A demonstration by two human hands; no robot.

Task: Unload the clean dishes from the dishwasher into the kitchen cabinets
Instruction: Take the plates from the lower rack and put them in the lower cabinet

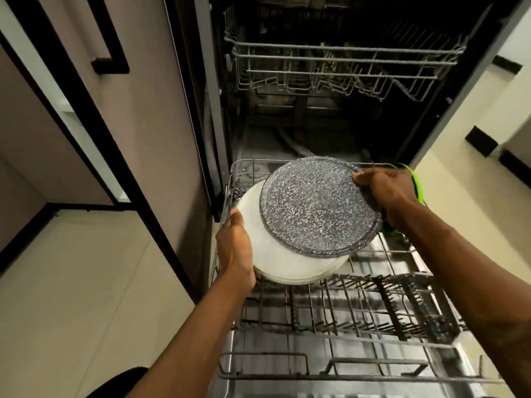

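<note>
Cream floor tiles flanked the open dishwasher; over its pulled-out lower rack, far left, the left hand gripped white plates; the right hand pinched the speckled plate over them; a green item sat half-hidden behind.

A cream tiled floor spreads across the lower left and shows again at the right edge. A black skirting strip runs along the floor's far edge on the left. On the right, short black trim pieces sit against a pale wall, stepped one behind another.
</note>
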